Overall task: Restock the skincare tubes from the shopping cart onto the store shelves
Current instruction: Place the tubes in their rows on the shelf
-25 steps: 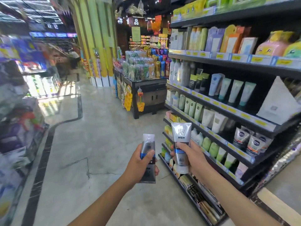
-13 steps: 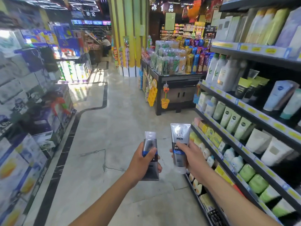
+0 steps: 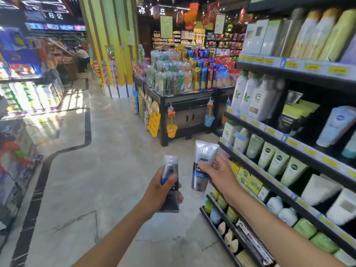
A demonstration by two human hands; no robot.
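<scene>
My left hand grips a dark silver tube with a blue band, cap end up, over the aisle floor. My right hand holds a larger silver tube marked MEN, cap end down, just left of the store shelves. Those shelves run along the right side and carry rows of green, white and blue skincare tubes. No shopping cart shows in this view.
A black display table stacked with snack packets stands ahead across the aisle. Yellow-green striped pillars rise behind it. Stacked goods line the left side. A person sits far back left. Pale marble floor stretches between.
The view has swung left and moved forward along the aisle. Both hands still hold their tubes; the right hand has tilted its tube and shifted toward the shelves.
</scene>
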